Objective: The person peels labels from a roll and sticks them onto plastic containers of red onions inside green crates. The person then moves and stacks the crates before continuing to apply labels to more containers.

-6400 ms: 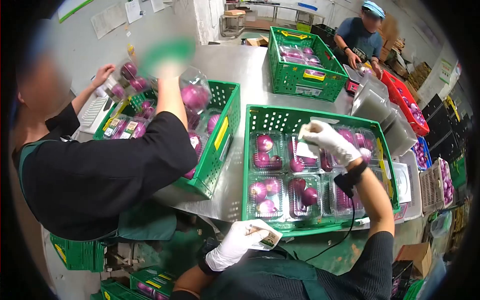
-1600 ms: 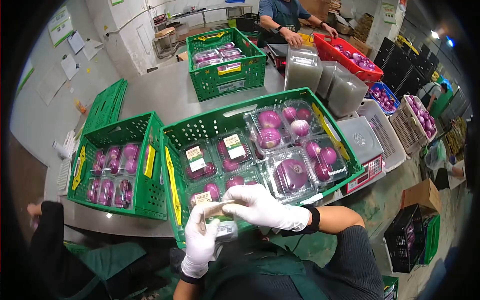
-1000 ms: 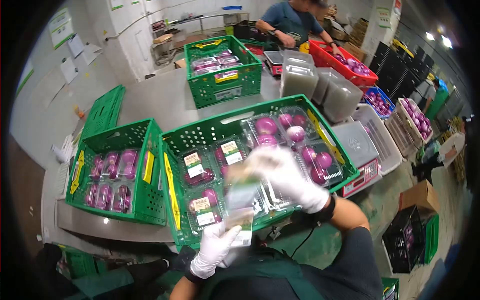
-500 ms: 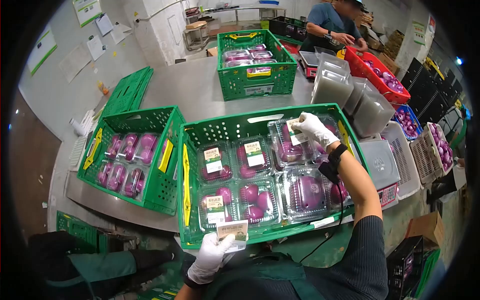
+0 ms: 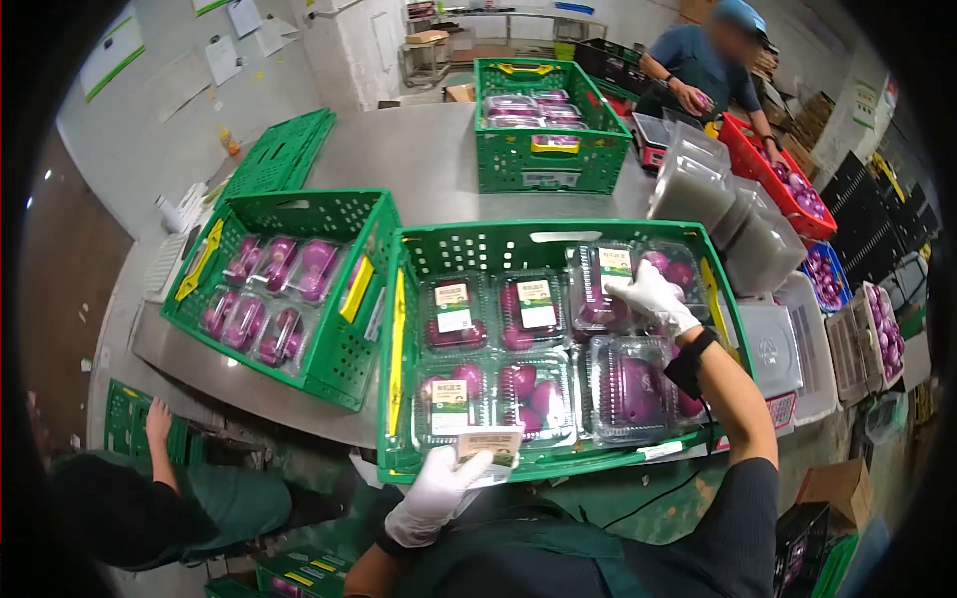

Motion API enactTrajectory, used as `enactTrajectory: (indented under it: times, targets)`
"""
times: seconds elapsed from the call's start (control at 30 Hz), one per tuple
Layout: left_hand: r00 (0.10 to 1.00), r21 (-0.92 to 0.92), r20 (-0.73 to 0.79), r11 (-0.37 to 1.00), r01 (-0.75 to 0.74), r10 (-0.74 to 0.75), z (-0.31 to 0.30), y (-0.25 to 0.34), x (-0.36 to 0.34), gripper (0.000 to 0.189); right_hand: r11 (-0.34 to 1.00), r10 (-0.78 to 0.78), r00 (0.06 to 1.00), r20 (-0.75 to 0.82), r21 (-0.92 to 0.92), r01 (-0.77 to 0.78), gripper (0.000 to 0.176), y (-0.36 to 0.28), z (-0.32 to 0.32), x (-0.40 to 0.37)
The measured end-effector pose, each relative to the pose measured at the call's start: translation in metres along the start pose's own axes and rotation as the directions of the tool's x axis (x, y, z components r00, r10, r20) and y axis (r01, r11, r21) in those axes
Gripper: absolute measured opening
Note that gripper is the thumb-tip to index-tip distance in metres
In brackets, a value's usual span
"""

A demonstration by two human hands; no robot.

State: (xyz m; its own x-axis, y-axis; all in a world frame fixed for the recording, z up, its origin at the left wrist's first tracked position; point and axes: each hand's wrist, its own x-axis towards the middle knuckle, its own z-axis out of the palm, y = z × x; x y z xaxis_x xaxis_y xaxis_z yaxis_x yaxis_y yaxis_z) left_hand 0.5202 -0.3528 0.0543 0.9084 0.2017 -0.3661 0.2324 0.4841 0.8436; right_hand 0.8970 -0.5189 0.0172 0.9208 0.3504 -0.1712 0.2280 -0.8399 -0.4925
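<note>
A labelled pack (image 5: 594, 311) of purple onions sits toward one o'clock in the large green crate (image 5: 558, 237), its label (image 5: 615, 267) on the clear lid. The right hand (image 5: 653, 299), gloved in white, touches the label's lower edge with its fingertips; whether finger and thumb meet, I cannot tell. At seven o'clock, by the crate's near rim, the left hand (image 5: 431, 495) is clamped on a small stack of labels (image 5: 490, 446).

Three more packs toward nine and eleven o'clock bear labels; the pack (image 5: 535, 399) at the near middle and the raised pack (image 5: 630, 389) at four o'clock show plain lids. The crate rests on a metal bench (image 5: 419, 149). A smaller green crate (image 5: 274, 362) of onion packs stands at ten o'clock, another green crate (image 5: 548, 164) at twelve. At one o'clock, a person (image 5: 698, 65) in a blue cap reaches into a red crate (image 5: 788, 194) of loose onions.
</note>
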Motion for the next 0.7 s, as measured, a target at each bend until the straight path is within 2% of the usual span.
enactTrajectory:
  times: [0.07,0.1,0.13,0.17,0.2,0.23,0.27,0.3,0.33,0.4,0.43,0.47,0.53,0.57,0.63,0.67,0.7]
  targets:
    - [1.0,-0.045,-0.007,0.999,-0.016,0.016,-0.004,-0.006,0.003,0.024,0.971,-0.23,0.973,-0.024,0.057,0.231,0.079,-0.007,0.007,-0.011]
    - [1.0,-0.051,-0.004,0.999,-0.019,0.019,-0.006,-0.008,0.003,0.024,0.982,-0.181,0.983,0.006,-0.058,0.181,0.079,-0.02,0.003,-0.013]
    - [1.0,-0.053,0.002,0.998,-0.019,0.02,-0.008,-0.008,0.001,0.024,0.992,-0.098,0.995,-0.014,-0.08,0.097,0.082,-0.016,0.013,-0.001]
    - [0.997,-0.109,0.06,0.993,-0.046,0.053,-0.005,0.0,-0.003,0.024,0.997,-0.042,0.998,-0.038,-0.071,0.039,0.085,-0.025,0.014,-0.003]
    - [0.997,-0.118,0.042,0.991,-0.057,0.063,-0.007,0.005,-0.008,0.024,0.998,0.009,0.998,-0.063,-0.065,-0.013,0.088,-0.036,0.015,-0.005]
    - [0.997,-0.128,0.02,0.989,-0.071,0.074,-0.011,0.009,-0.014,0.024,0.998,0.06,0.998,-0.015,-0.015,-0.06,0.094,-0.026,0.022,0.009]
    - [0.996,-0.139,-0.006,0.986,-0.088,0.088,-0.015,0.012,-0.019,0.024,0.991,0.066,0.997,0.025,0.117,-0.069,0.085,-0.005,0.032,0.028]
    - [0.992,-0.119,-0.088,0.988,-0.099,0.089,-0.021,0.015,-0.025,0.022,0.902,-0.031,0.983,0.182,0.429,-0.051,0.073,0.004,0.027,0.03]
    - [0.987,-0.111,-0.115,0.986,-0.126,0.113,-0.03,0.013,-0.03,0.021,0.717,-0.168,0.937,0.306,0.69,-0.097,0.061,0.004,0.025,0.026]
    - [0.972,-0.095,-0.167,0.978,-0.184,0.167,-0.051,0.007,-0.038,0.02,0.583,-0.091,0.833,0.545,0.707,-0.399,0.041,-0.029,0.001,-0.011]
    - [0.982,-0.13,-0.175,0.987,-0.095,0.071,-0.058,0.01,-0.045,0.018,0.583,-0.154,0.843,0.515,0.736,-0.343,0.038,-0.029,0.006,-0.01]
    - [0.974,-0.097,-0.186,0.984,-0.151,0.131,-0.064,0.009,-0.047,0.018,0.572,-0.107,0.868,0.485,0.744,-0.345,0.035,-0.052,0.001,-0.027]
    - [0.949,-0.017,-0.196,0.967,-0.253,0.245,-0.074,0.008,-0.05,0.019,0.648,-0.166,0.866,0.471,0.714,-0.264,0.031,-0.049,-0.003,-0.016]
    - [0.956,-0.072,-0.221,0.974,-0.216,0.195,-0.078,0.01,-0.052,0.024,0.622,-0.186,0.83,0.525,0.717,-0.314,0.031,-0.05,0.001,-0.007]
    - [0.902,-0.01,-0.253,0.931,-0.364,0.35,-0.077,0.019,-0.049,0.031,0.57,-0.226,0.752,0.619,0.71,-0.414,0.03,-0.051,0.012,0.014]
    - [0.87,0.022,-0.261,0.904,-0.427,0.418,-0.074,0.025,-0.047,0.035,0.623,-0.128,0.809,0.574,0.681,-0.385,0.03,-0.077,0.011,-0.001]
    - [0.89,-0.063,-0.289,0.92,-0.386,0.353,-0.07,0.033,-0.046,0.032,0.593,-0.137,0.8,0.584,0.695,-0.406,0.03,-0.124,0.009,-0.038]
